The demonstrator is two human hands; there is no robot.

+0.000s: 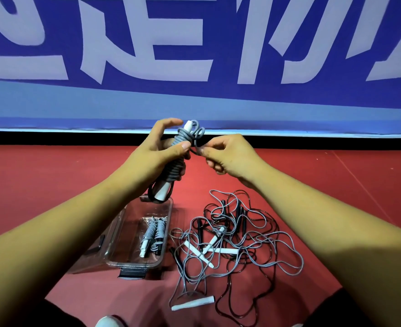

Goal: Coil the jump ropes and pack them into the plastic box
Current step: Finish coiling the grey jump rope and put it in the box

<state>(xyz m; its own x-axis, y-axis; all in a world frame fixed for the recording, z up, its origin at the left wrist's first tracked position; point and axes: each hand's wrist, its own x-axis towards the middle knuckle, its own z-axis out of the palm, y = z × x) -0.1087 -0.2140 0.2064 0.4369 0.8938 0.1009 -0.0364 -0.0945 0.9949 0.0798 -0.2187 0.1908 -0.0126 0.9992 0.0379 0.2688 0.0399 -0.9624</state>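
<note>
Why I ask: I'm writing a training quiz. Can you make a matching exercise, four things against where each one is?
Things
1. half-wound gray rope
2. two coiled ropes
3. tangled ropes
4. plastic box

Places
A. heaped on the red floor, right of the box
B. on the floor, left of the heap
C. gripped in the left hand, its end pinched by the right hand
D. inside the box

Pairs: 1-C, 2-D, 3-A, 4-B
</note>
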